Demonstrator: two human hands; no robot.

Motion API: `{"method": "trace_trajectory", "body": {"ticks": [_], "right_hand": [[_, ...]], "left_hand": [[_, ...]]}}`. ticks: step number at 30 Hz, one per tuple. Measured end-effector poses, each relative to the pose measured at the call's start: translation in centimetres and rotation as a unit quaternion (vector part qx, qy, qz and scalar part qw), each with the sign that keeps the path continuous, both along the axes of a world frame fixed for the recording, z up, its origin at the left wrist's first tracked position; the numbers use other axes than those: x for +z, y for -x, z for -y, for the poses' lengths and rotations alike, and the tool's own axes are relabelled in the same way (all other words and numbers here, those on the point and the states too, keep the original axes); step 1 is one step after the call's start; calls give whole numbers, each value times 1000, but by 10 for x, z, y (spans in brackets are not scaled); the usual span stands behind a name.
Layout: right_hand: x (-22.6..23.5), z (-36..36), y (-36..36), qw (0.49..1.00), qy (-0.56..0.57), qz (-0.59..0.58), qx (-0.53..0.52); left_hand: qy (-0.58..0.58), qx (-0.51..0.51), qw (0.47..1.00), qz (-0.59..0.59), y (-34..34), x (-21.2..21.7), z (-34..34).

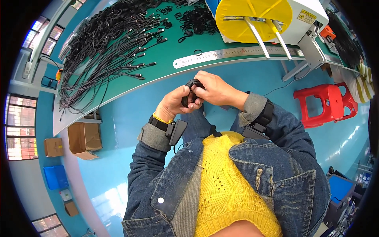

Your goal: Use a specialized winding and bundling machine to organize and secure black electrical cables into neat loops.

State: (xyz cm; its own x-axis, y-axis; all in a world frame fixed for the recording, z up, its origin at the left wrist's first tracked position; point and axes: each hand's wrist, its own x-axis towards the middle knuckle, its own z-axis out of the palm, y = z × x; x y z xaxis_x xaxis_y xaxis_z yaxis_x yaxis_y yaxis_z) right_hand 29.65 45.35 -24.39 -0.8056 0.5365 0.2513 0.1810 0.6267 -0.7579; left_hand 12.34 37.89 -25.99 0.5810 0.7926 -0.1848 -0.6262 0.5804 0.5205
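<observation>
The green-topped table carries a broad heap of black cables on its left and a yellow disc at its right. A metal ruler lies along the near edge. Before that edge, the left hand and right hand grip a black cable coil, fingers curled. A small black ring lies beside the ruler.

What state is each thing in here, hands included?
Black cable coil: wound into a loop
Left hand: closed on the coil
Right hand: closed on the coil
Loose black cables: piled, many ends fanned out
Metal ruler: lying flat
Cardboard box: open
Yellow reel: whether turning, cannot tell
</observation>
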Motion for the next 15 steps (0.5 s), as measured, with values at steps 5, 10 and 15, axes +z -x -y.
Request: {"method": "trace_trajectory", "body": {"ticks": [5, 10, 15], "right_hand": [[7, -6, -8, 997, 61, -5, 36], [39, -14, -10, 986, 153, 63, 11], [41, 22, 9, 983, -78, 148, -76]], "left_hand": [[-104, -8, 986, -131, -7, 8, 3], [-162, 37, 900, -403, -24, 17, 2], [-250, 120, 831, -482, -38, 28, 19]]}}
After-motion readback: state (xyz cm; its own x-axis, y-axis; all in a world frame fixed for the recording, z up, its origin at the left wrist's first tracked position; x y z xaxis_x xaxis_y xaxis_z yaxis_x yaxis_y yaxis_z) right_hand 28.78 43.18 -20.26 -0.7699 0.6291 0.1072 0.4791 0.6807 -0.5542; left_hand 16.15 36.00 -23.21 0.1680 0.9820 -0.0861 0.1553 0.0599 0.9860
